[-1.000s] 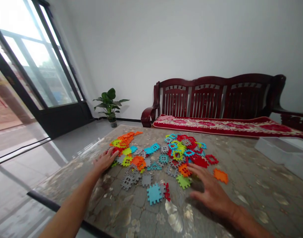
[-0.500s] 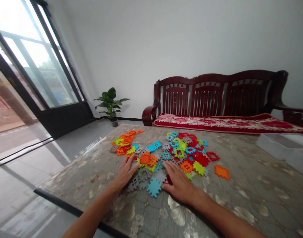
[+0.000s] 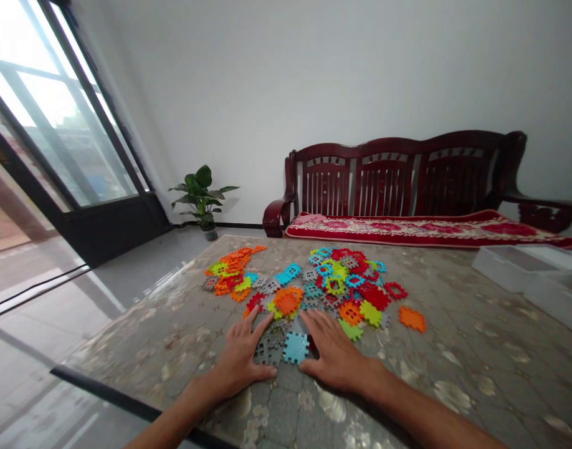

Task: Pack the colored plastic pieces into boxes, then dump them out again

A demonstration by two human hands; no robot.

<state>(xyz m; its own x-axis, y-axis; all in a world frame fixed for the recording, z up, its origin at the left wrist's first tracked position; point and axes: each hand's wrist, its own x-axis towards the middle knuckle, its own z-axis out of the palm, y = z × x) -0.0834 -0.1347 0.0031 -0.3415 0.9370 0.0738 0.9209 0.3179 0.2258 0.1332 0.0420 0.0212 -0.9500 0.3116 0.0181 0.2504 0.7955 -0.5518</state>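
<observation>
A spread of flat, notched plastic building tiles lies on the table, some solid and some with window cut-outs. My left hand (image 3: 242,352), fingers apart, rests at the left side of the grey tiles (image 3: 267,349). Facing it, my right hand (image 3: 335,349) lies with fingers stretched out beside a light-blue square tile (image 3: 296,347), and it covers part of a dark red piece. Just beyond the fingertips is an orange tile (image 3: 287,301). Farther right sit a window-cut orange tile (image 3: 350,313) and a lime-green tile (image 3: 371,313). Neither hand grasps a tile.
Clear plastic bins (image 3: 510,268) stand at the table's right edge. Orange tiles (image 3: 237,260) are heaped at the back left, and red tiles (image 3: 376,296) at the back right. Behind the table (image 3: 454,337) are a wooden bench (image 3: 384,181) and a potted plant (image 3: 202,196).
My left hand has come right and nearer from the left heap. My right hand has moved left to the light-blue tile. Tiles between them are bunched closer together.
</observation>
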